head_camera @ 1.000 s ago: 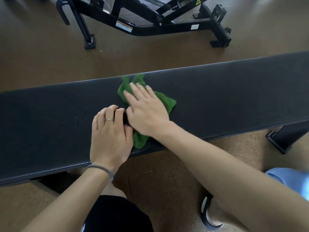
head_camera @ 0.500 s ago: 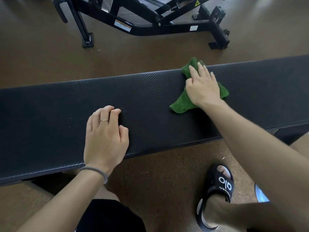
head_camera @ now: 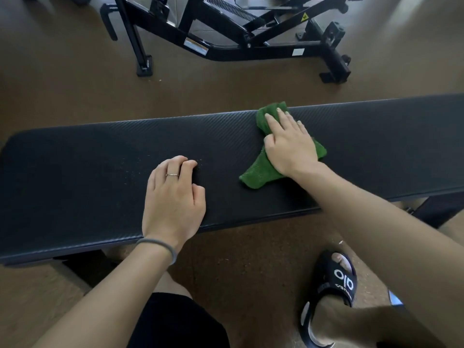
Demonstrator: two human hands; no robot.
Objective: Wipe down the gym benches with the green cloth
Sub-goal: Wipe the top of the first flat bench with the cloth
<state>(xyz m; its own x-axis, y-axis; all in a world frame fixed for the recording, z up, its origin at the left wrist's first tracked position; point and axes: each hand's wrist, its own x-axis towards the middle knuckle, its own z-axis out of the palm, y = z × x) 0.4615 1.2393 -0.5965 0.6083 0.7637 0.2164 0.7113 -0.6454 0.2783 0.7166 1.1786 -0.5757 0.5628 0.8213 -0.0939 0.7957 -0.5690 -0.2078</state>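
A long black padded gym bench (head_camera: 88, 172) runs across the view. The crumpled green cloth (head_camera: 258, 172) lies on its top near the far edge, right of centre. My right hand (head_camera: 288, 144) presses flat on the cloth with straight fingers. My left hand (head_camera: 173, 197) rests on the bench's near half, left of the cloth and apart from it; its fingers are curled under against the pad and hold nothing. Small pale specks dot the pad left of that hand.
A black metal exercise frame (head_camera: 251, 51) with a spring stands on the brown floor beyond the bench. My foot in a black slide sandal (head_camera: 334, 285) stands on the floor at the near right. A bench leg (head_camera: 437, 209) shows at the right.
My right hand swept the cloth from beside my left hand to the right and toward the far edge. My left hand has stayed in place.
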